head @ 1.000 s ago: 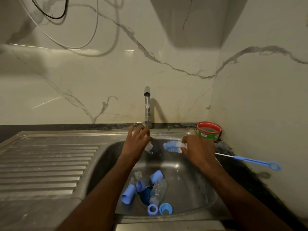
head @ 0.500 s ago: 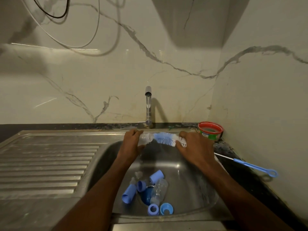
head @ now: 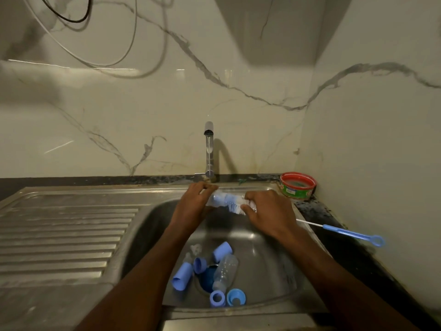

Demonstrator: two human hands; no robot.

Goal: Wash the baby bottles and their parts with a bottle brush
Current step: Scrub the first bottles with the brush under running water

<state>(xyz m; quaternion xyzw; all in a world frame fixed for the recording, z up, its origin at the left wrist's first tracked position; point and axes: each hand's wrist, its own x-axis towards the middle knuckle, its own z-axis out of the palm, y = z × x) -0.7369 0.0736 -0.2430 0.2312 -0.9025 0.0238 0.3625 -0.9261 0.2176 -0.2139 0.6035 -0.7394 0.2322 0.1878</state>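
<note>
The left hand (head: 194, 206) has its fingers curled round a small clear bottle part (head: 216, 199), and the right hand (head: 268, 211) clenches the bottle brush (head: 232, 204) by the base of its white-and-blue bristles. The brush lies roughly level with its long axis running left to right; its bristled tip points toward the left hand and sits inside the clear part. Both are held over the back edge of the sink (head: 269, 271), just in front of the tap (head: 209, 151).

Below the hands the basin is open down to the drain, where a clear bottle (head: 225, 271) lies on its side, its length running front to back. Around it lie blue caps (head: 182, 275) and blue rings (head: 235, 296), close together. The ribbed drainboard (head: 64, 235) spreads to the left. On the dark counter to the right a thin blue-handled brush (head: 350, 234) lies pointing at the right wrist, and a red-rimmed tub (head: 298, 185) stands in the corner by the wall
</note>
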